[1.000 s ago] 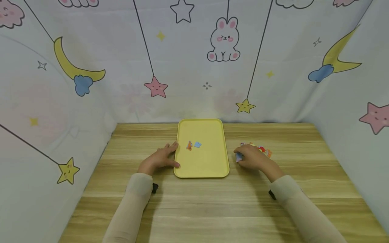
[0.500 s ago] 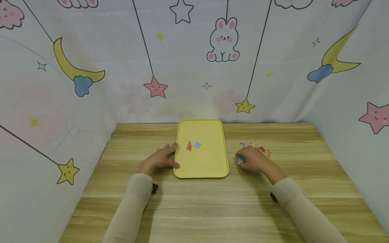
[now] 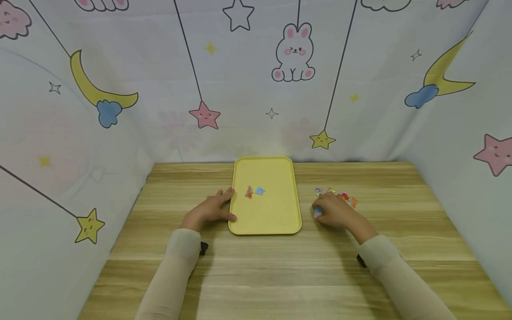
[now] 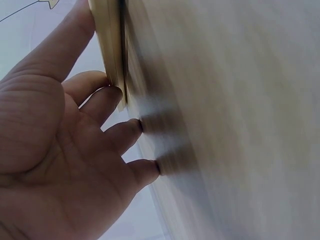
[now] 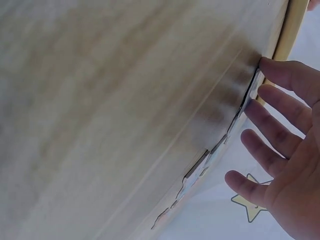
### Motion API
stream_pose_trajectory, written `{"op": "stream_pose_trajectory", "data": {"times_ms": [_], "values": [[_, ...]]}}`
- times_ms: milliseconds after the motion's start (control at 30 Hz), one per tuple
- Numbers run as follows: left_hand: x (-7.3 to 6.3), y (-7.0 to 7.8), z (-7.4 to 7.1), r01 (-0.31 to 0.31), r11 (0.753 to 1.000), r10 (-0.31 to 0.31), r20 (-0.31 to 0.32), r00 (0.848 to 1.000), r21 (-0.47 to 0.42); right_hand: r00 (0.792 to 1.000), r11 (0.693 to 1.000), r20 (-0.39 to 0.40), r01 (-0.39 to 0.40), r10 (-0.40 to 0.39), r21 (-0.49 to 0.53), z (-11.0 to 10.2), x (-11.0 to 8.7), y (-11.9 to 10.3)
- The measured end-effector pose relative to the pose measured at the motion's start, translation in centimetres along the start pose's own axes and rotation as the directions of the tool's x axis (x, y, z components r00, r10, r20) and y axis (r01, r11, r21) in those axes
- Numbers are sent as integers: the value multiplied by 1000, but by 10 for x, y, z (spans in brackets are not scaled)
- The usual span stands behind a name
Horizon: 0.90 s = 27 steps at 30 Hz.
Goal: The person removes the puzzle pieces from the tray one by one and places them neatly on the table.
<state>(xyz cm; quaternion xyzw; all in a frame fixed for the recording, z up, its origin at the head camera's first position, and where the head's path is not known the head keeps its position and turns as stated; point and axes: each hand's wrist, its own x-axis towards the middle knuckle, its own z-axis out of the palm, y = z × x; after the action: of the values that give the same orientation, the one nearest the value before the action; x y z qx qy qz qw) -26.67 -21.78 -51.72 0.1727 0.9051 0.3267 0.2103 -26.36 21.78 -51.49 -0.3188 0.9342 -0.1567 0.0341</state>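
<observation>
In the head view, my left hand [image 3: 210, 208] rests at the left rim of a yellow tray [image 3: 276, 218], fingers and thumb spread apart. The left wrist view shows that hand [image 4: 65, 130] with its thumb and some fingertips against the tray's edge. Right of the tray, my right hand [image 3: 336, 210] pinches a light blue puzzle piece [image 3: 318, 212] low at the tabletop. In the right wrist view, the right hand's [image 5: 287, 130] thumb and nearest fingertips touch the piece's edge; its other fingers extend loosely. An orange piece [image 3: 249, 192] and a pale blue piece [image 3: 260, 190] lie in the tray.
Several colourful pieces [image 3: 346, 198] lie on the wooden table [image 3: 272, 275] beyond the right hand, partly hidden by it. A white patterned cloth [image 3: 256, 89] rises behind the table and along both sides.
My right hand has shifted slightly right and towards me, the light blue puzzle piece moving with it. More loose pieces now show behind it. The left hand and tray stay put.
</observation>
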Motion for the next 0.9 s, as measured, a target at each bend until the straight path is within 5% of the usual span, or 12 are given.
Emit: {"op": "stream_pose_trajectory", "data": {"times_ms": [900], "values": [[2, 0, 0, 15, 1000, -15, 3, 1000, -11, 1000, 999, 16, 12, -13, 42, -4, 18, -11]]}}
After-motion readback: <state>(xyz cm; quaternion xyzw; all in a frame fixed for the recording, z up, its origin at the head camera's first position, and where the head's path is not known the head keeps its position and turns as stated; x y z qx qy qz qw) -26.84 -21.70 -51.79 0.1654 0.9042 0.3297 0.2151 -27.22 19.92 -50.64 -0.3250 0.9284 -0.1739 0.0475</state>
